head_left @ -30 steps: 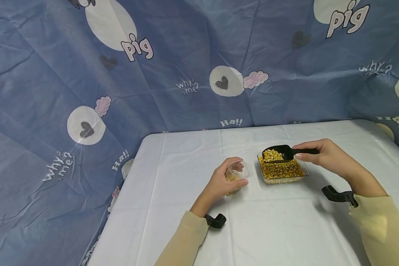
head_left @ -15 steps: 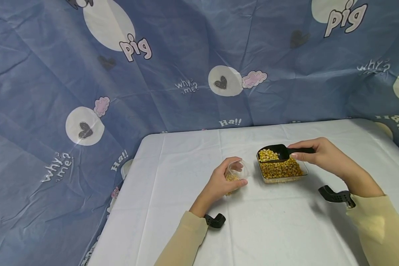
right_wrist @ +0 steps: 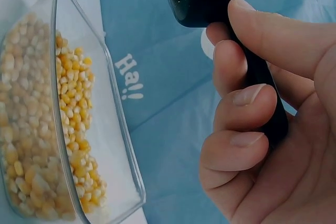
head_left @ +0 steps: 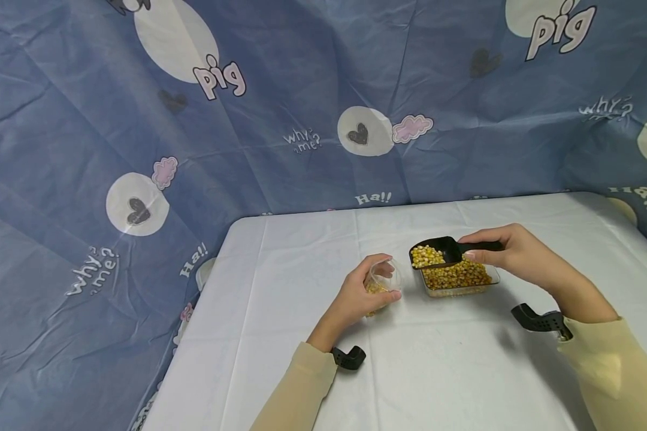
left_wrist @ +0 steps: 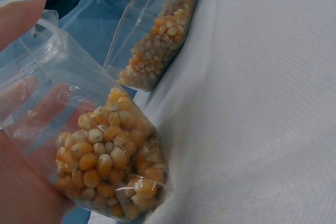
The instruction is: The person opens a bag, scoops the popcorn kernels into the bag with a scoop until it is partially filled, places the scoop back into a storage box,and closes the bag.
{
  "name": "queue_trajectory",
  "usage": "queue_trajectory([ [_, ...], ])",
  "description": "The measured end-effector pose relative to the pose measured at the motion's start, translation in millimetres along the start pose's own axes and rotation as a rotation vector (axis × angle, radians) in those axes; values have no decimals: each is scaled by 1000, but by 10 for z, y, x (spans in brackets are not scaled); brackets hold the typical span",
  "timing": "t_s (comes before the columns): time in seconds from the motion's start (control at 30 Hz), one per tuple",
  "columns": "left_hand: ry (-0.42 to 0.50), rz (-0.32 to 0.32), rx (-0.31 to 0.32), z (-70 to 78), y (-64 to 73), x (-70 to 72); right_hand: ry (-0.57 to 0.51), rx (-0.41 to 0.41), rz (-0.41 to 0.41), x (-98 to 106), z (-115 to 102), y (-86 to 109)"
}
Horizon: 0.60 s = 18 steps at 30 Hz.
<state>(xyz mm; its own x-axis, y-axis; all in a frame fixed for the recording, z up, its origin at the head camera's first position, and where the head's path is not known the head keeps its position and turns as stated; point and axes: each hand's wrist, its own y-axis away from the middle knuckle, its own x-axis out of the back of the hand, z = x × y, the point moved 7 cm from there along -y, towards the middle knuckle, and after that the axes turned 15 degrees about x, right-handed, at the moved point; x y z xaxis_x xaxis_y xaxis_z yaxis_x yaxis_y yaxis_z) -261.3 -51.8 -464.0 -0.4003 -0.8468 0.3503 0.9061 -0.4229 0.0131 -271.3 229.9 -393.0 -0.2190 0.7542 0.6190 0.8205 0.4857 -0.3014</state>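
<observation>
My right hand (head_left: 509,248) grips the handle of a black scoop (head_left: 453,251), fingers curled round it in the right wrist view. Yellow corn kernels (head_left: 427,256) fill the scoop's front half. It hangs over the left rim of a clear rectangular container (right_wrist: 137,192) that is heaped with more kernels. To the left, my left hand (head_left: 356,294) holds a clear plastic cup (head_left: 388,276), thumb on the near side and fingers behind. Seen from the left wrist, kernels (left_wrist: 100,156) lie in the lower part of this tilted cup, and the hand shows through its wall.
A white cloth covers the table (head_left: 302,269). Behind and to the left of it hangs a blue printed curtain (head_left: 280,120). Each wrist wears a black band mount (head_left: 539,318).
My right hand has carried the loaded scoop leftward, from above the container's middle to past its left rim, nearer the cup. The left hand and cup stay in place.
</observation>
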Motion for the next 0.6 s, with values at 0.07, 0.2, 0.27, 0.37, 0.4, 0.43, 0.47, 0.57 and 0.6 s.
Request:
queue_trajectory([
  [0.07, 7, -6, 6, 4, -2, -5, -3, 15, 5, -13, -27, -9],
  [0.2, 15, -17, 11, 83, 36, -5, -4, 32, 4, -43, -77, -24],
  [0.27, 14, -27, 10, 165, 78, 0, -10, 35, -1, -61, -99, -30],
  [0.37, 9, -41, 8, 296, 145, 17, -17, 39, -9, -91, -123, -40],
  [0.4, 9, -43, 6, 331, 161, 22, -19, 42, -12, -102, -128, -44],
  [0.43, 10, -45, 6, 336, 165, 23, -22, 44, -15, -113, -131, -47],
  [0.47, 11, -46, 7, 337, 163, 23, -23, 46, -17, -123, -131, -50],
  [0.57, 16, -37, 13, 245, 123, 10, -25, 60, -22, -155, -133, -59],
  [0.6, 18, -31, 15, 201, 102, 4, -29, 65, -24, -168, -132, -62],
])
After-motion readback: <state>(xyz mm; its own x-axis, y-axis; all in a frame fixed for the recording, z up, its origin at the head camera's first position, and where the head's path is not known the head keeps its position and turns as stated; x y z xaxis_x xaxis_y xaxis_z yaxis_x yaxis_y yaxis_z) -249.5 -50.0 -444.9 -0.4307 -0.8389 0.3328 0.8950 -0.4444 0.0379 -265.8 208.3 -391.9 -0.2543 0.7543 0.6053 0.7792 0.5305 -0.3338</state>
